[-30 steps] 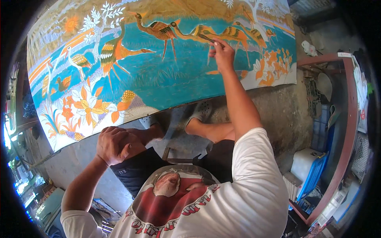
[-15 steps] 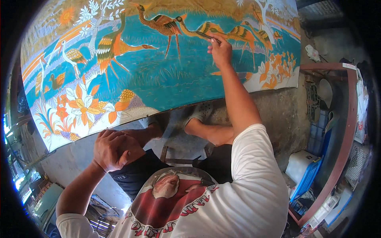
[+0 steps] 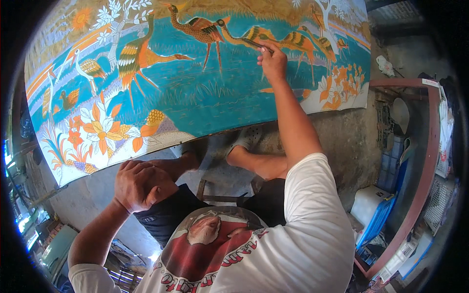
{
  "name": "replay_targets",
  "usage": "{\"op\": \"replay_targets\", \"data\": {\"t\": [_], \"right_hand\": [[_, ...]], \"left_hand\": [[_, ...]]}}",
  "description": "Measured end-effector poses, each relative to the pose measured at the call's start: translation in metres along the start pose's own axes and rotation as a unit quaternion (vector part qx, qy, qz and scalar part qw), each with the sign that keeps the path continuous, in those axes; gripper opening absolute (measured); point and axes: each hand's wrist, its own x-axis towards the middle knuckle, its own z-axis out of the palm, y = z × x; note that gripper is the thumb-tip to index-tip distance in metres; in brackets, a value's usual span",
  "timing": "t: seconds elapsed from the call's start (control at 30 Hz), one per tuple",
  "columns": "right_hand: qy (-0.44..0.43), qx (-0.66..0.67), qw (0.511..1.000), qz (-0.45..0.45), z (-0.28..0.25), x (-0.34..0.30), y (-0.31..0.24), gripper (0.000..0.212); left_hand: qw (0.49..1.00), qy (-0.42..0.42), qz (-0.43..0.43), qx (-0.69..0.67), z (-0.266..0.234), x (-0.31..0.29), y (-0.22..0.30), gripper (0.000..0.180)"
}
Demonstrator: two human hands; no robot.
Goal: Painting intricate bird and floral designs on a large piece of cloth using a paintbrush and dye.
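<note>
A large painted cloth (image 3: 215, 110) spreads before me, with orange and brown long-legged birds on blue-green water and flowers along its near edge. My right hand (image 3: 273, 62) is stretched over it, fingers pinched round a slim dark paintbrush (image 3: 254, 44). The brush points left, along the neck and body of a yellow-orange bird right of centre; whether its tip touches the cloth I cannot make out. My left hand (image 3: 137, 185) lies over my left knee just below the cloth's near edge, fingers draped and thumb apart, holding nothing.
Below the cloth are my feet in grey clogs (image 3: 251, 136) and a low wooden stool part (image 3: 220, 198). On the right stands a reddish-brown frame (image 3: 432, 127), with a white and blue container (image 3: 371, 207) beside it. Clutter fills the lower left.
My right hand has shifted very slightly right with the paintbrush, still over the same bird. The left hand has stayed on the knee.
</note>
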Motion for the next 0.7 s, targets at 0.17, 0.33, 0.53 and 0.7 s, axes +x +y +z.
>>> {"op": "replay_targets", "data": {"t": [0.17, 0.33, 0.53, 0.7], "right_hand": [[0.019, 0.014, 1.000, 0.011, -0.011, -0.001, 0.002, 0.025], [0.042, 0.052, 0.998, 0.005, -0.015, 0.000, -0.001, 0.025], [0.013, -0.008, 1.000, 0.016, -0.010, 0.000, 0.002, 0.025], [0.018, -0.009, 1.000, 0.013, -0.012, 0.000, 0.006, 0.026]], "left_hand": [[1.000, -0.005, 0.000, -0.004, 0.001, 0.000, -0.002, 0.063], [1.000, -0.005, 0.004, -0.009, 0.001, 0.003, -0.003, 0.062], [1.000, -0.005, 0.000, -0.001, -0.001, 0.004, 0.003, 0.059], [1.000, -0.005, 0.003, -0.004, -0.002, 0.005, 0.003, 0.058]]}}
